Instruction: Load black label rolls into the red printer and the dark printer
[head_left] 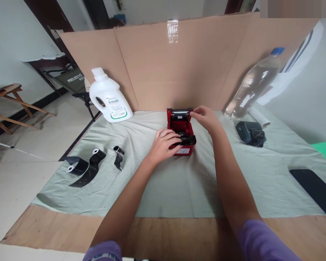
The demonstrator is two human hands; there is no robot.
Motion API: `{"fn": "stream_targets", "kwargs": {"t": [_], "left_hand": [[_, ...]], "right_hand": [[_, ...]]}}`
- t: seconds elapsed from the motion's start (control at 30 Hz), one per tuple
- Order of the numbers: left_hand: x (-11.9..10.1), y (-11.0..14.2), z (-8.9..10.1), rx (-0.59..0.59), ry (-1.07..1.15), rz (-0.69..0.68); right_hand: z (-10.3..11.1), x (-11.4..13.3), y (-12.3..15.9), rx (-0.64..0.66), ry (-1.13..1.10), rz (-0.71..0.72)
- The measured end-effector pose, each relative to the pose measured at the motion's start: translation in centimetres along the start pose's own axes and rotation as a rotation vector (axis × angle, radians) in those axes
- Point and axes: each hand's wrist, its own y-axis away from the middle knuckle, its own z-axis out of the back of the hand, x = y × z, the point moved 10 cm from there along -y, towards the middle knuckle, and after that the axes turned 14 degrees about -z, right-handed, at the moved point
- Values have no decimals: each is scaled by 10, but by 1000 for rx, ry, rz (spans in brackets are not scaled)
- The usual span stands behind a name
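Note:
A small red and black printer [184, 150] stands at the middle of the cloth with its lid [179, 115] raised. My left hand [165, 144] lies over the printer's left front side, fingers stretched out across the opening; what is beneath the fingertips is hidden. At the raised lid's right edge, my right hand [206, 118] has its thumb and fingers closed on the corner. Dark parts show inside the printer body, partly covered by my left fingers.
Black rolls [80, 166] with unwound strips lie left, near a small black roll piece [118, 155]. A white detergent jug [111, 98] and a tilted water bottle [256, 83] lean near the cardboard panel [179, 65]. A black device [250, 133] and phone [315, 190] lie right.

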Motion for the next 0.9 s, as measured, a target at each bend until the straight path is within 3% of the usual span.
{"fn": "stream_targets", "kwargs": {"t": [0.07,0.2,0.27,0.5,0.6,0.7,0.8,0.9], "left_hand": [[-4,0,1,-8,-9,-24],[-9,4,5,-17,-38,-59],[-10,6,8,-32,-57,-71],[-5,7,19,-128,-8,-14],[25,16,21,-294,105,216],[70,46,-2,-433,346,634],[91,70,-40,-418,644,940],[89,76,-56,-401,850,1047]], "right_hand": [[4,-1,-4,-117,-103,45],[-17,-2,-3,-64,-227,116],[-17,-7,5,-74,-249,115],[-24,-54,52,-110,-228,8],[-39,-71,60,-91,-272,-60],[-50,-77,59,-65,-320,-101],[-54,-80,57,-47,-354,-142],[-56,-82,56,-15,-391,-172]]}}
